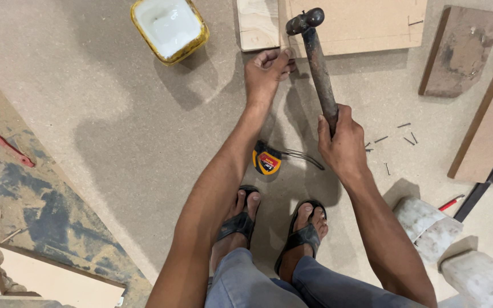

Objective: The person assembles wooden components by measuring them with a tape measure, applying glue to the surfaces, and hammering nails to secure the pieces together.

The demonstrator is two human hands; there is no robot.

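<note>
My right hand (340, 140) grips the dark handle of a hammer (316, 60), whose head is raised over the near edge of a pale wooden board (360, 23). My left hand (265, 73) reaches forward with its fingers pinched at the board's near edge, just below the hammer head; what they pinch is too small to tell. A smaller wood piece (258, 23) lies against the board's left side. Several loose nails (395, 140) lie scattered on the floor right of my right hand.
A yellow tub of white paste (169, 25) stands at the top left. A yellow-and-black tape measure (266, 159) lies by my sandalled feet. Board offcuts (460, 48) lie to the right, stone blocks (429, 225) at lower right, a red pencil (9, 148) at left.
</note>
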